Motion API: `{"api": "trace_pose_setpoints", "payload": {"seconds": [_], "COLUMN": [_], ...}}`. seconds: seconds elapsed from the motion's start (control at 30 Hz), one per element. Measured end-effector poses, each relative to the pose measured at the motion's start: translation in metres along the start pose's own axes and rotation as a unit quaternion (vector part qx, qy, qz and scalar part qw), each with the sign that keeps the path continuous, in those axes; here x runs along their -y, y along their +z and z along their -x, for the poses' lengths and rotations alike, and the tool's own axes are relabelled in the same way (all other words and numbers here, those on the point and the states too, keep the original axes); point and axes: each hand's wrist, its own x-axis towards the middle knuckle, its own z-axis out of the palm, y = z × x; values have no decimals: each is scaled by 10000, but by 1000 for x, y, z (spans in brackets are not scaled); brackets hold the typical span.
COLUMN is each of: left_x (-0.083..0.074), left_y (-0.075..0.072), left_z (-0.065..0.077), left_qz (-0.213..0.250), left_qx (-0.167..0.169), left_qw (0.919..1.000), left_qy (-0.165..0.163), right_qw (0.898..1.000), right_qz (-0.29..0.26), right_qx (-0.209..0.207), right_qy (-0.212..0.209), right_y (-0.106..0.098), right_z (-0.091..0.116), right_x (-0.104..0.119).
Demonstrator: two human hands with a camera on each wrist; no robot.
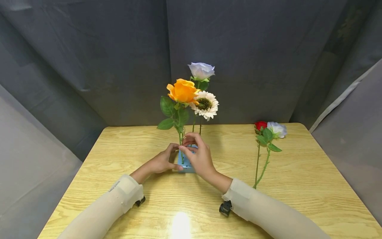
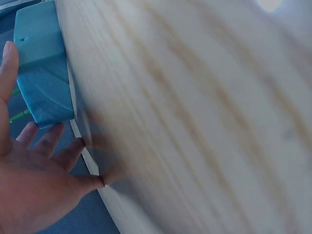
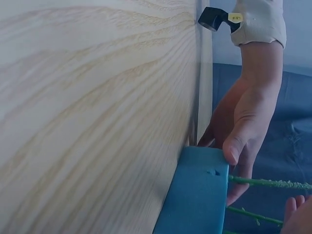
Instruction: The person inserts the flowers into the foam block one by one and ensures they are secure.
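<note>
A blue flower-holder block (image 1: 188, 168) with small holes in its top stands on the table. My left hand (image 1: 161, 162) steadies it from the left, thumb at the near corner and fingers at the side; in the left wrist view the block (image 2: 41, 63) lies between thumb and fingers. The orange rose (image 1: 182, 91) stands upright, its stem (image 3: 263, 183) meeting the block's top. At the lower part of this stem, my right hand (image 1: 200, 157) pinches with thumb and fingertips. Behind rise a pale lilac rose (image 1: 202, 71) and a white daisy-like flower (image 1: 209, 106), their stem bases partly hidden.
On the right of the wooden table (image 1: 298, 186) lie a red rose (image 1: 261, 125) and another pale lilac rose (image 1: 277, 129), stems towards me. A grey curtain (image 1: 119, 66) hangs behind the table. Small black cameras (image 1: 225, 208) sit under the wrists.
</note>
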Motion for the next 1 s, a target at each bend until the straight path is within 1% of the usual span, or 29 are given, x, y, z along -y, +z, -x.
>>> {"api": "trace_pose_setpoints", "payload": {"seconds": [0.13, 0.43, 0.5, 0.67, 0.73, 1.0], "left_x": [0, 0, -1, 0, 0, 2], "left_y": [0, 1, 1, 1, 1, 1], "left_z": [0, 0, 0, 1, 0, 0], "left_qz": [-44, -120, -94, -48, -29, -82], "left_qx": [-53, -134, -140, -142, -127, -81], "left_qw": [10000, 9998, 9999, 9999, 9999, 9999], "left_qy": [-14, 19, 15, -61, -73, -86], "right_qw": [10000, 9994, 9992, 9989, 9988, 9970], "right_qz": [-41, -42, 25, 106, 138, 379], "right_qx": [31, -85, -121, -192, -229, -307], "right_qy": [54, 341, 389, 421, 422, 609], "right_y": [-8, -27, -31, -42, -47, -67], "right_z": [0, 3, 4, 6, 7, 11], "right_x": [-16, -20, -17, 4, 8, 3]}}
